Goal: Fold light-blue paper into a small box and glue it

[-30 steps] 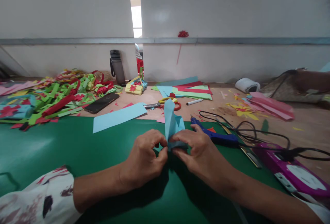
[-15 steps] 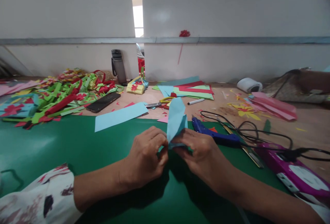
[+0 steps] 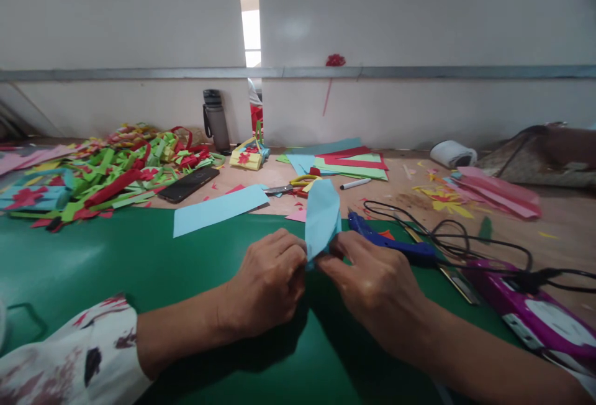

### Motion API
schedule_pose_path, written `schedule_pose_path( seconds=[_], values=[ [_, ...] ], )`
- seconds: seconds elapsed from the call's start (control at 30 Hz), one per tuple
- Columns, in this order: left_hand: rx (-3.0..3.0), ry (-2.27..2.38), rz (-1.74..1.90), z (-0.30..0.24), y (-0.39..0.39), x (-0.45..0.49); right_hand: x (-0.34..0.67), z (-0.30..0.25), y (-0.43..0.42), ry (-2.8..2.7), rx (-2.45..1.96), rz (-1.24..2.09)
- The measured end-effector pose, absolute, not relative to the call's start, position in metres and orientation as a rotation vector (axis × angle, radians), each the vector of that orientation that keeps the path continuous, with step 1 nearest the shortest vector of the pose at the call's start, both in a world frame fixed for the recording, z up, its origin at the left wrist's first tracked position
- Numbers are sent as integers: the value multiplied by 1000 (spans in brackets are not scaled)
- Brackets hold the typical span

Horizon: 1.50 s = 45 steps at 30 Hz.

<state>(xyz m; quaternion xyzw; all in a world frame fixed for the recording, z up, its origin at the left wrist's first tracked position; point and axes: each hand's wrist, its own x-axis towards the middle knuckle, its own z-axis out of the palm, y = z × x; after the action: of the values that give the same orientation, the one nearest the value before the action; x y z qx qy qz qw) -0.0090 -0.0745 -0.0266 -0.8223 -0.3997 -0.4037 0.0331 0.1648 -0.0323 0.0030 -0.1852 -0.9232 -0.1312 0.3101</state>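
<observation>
A folded piece of light blue paper stands upright between my hands, above the green mat. My left hand is closed at its lower left edge, with the fingertips curled in and partly hidden. From the right, my right hand pinches the lower part of the same paper between thumb and fingers. Beyond my left hand lies a flat light blue paper strip. Just past my right hand rests a blue glue gun.
Scissors and a marker lie behind the paper. Heaped paper strips, a phone and a bottle are at left. On the right are a tangled cable, a purple power strip and pink paper.
The blue paper's upright flap has turned to face me more, covering the fold behind it. My right hand has closed in further around the base; my left hand has shifted only slightly.
</observation>
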Motion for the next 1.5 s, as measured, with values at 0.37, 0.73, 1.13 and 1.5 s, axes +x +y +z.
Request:
schedule_pose_path(
  seconds=[0.37,0.73,1.13,1.5],
  values=[
    [-2451,-1463,-1365,-29,-76,-15,171,10,-33,-2442,-616,-284],
    [-2527,-1399,-1418,-29,-77,-14,164,-5,-33,-2469,-585,-273],
    [-2363,-1485,-1555,-21,-77,-13,170,-7,-38,-2385,-617,58],
    [-2520,-1251,-1518,-24,-76,-12,165,-6,-35,-2317,-612,202]
  ],
)
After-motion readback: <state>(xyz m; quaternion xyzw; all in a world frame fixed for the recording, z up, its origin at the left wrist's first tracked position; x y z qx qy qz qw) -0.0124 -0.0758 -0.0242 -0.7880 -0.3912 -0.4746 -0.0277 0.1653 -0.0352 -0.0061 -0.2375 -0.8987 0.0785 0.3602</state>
